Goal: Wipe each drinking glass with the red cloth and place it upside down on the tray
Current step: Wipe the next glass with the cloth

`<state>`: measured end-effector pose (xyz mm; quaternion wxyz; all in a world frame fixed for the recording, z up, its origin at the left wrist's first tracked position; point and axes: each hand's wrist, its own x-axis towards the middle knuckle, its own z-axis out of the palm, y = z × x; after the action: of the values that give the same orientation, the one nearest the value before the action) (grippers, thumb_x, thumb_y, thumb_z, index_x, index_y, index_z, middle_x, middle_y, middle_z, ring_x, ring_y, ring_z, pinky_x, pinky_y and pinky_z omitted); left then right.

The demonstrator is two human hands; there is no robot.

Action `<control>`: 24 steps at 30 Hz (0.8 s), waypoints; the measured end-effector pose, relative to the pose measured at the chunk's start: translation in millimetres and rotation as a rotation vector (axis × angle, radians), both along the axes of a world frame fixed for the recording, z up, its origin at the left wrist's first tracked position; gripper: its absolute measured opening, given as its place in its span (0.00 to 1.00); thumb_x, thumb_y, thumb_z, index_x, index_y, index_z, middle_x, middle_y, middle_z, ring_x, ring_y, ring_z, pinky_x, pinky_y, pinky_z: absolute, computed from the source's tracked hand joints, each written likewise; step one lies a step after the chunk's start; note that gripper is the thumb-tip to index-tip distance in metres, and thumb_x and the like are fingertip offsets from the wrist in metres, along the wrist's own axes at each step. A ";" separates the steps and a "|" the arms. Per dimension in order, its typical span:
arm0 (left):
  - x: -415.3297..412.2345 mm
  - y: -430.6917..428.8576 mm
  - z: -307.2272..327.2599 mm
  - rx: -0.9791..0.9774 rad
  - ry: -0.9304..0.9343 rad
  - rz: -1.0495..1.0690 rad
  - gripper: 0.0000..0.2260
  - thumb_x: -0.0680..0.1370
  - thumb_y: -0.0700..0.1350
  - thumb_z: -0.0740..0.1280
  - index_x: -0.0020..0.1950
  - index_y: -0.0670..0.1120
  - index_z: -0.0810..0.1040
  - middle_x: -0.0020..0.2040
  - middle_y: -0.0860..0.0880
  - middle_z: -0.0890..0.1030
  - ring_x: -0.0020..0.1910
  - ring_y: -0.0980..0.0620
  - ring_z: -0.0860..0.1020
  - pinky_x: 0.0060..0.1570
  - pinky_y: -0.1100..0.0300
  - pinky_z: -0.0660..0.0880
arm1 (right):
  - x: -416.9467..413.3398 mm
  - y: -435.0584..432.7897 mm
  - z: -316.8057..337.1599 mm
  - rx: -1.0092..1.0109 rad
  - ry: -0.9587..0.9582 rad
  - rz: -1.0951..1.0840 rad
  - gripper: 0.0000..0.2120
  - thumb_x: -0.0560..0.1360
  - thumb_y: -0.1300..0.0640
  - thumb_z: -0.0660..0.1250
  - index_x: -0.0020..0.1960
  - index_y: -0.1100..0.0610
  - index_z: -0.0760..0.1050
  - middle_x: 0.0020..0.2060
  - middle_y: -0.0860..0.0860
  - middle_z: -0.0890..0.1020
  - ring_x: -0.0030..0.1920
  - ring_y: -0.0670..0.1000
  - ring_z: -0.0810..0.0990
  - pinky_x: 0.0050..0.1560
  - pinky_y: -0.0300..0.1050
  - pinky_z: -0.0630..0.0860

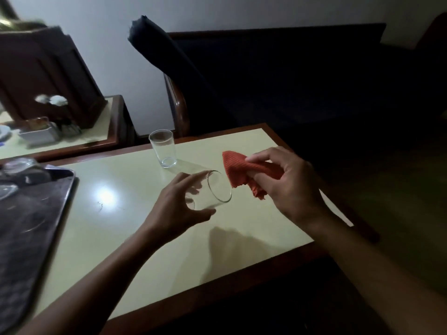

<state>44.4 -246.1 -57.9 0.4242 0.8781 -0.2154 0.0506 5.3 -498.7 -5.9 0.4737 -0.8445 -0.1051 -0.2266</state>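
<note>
surface: table, pale yellow top, dark wood edging, bright glare patch left of centre | far side: one clear glass standing upright, mouth up, near the far edge | left: metal tray, dark liner, cut off by the frame, blurred glassware at its far end | tray and upright glass well apart
</note>
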 end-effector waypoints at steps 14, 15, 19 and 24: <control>-115.9 108.2 60.1 -0.466 0.507 -0.061 0.21 0.68 0.46 0.78 0.59 0.49 0.78 0.49 0.43 0.85 0.45 0.46 0.78 0.42 0.56 0.71 | -83.8 74.9 51.2 -0.288 0.114 0.452 0.19 0.80 0.58 0.74 0.69 0.48 0.78 0.52 0.43 0.85 0.50 0.42 0.86 0.50 0.33 0.81; -121.0 112.7 56.6 -0.550 0.578 -0.060 0.18 0.69 0.43 0.76 0.56 0.48 0.76 0.48 0.41 0.83 0.44 0.46 0.77 0.41 0.55 0.69 | -91.0 81.6 54.9 -0.198 0.087 0.407 0.15 0.78 0.56 0.77 0.63 0.51 0.79 0.47 0.44 0.87 0.47 0.41 0.86 0.48 0.31 0.81; -142.6 131.7 59.0 -0.819 0.757 -0.113 0.22 0.61 0.41 0.78 0.50 0.45 0.75 0.45 0.38 0.81 0.40 0.43 0.80 0.38 0.57 0.76 | -111.6 112.3 44.3 -0.220 -0.253 0.315 0.06 0.76 0.61 0.79 0.51 0.57 0.84 0.45 0.47 0.88 0.46 0.44 0.87 0.48 0.39 0.84; -172.7 145.0 68.4 -0.830 0.731 -0.029 0.24 0.70 0.55 0.77 0.56 0.41 0.76 0.45 0.41 0.77 0.38 0.48 0.76 0.38 0.60 0.74 | -123.2 121.9 22.6 -0.482 -0.251 0.651 0.20 0.81 0.62 0.71 0.72 0.52 0.79 0.72 0.47 0.80 0.69 0.49 0.80 0.63 0.45 0.81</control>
<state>-128.3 -101.1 10.5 0.7826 0.5945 -0.0282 -0.1825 -117.9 -376.8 16.7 0.2933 -0.8197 -0.4730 -0.1352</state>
